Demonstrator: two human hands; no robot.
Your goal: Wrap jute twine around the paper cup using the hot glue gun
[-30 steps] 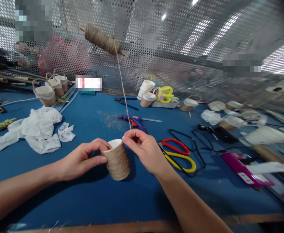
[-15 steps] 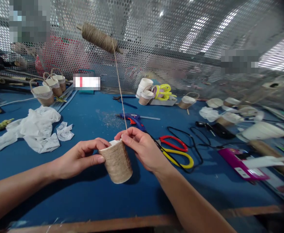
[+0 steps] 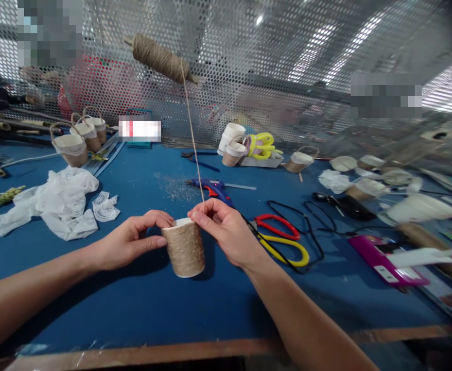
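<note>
Holding a twine-wrapped cup [image 3: 184, 251] in both hands, low over the middle of the blue table [image 3: 141, 309].
My left hand [image 3: 133, 239] clasps the cup's side from nine o'clock. My right hand [image 3: 226, 232], at two o'clock, pinches the twine strand [image 3: 193, 139] at the rim; it runs taut up to the spool [image 3: 160, 57] at twelve. Scissors [image 3: 283, 242] lie at three o'clock.

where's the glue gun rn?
Head view, centre: the glue gun lies on the blue table, just beyond the right hand and left of the red-and-yellow scissors.
</note>
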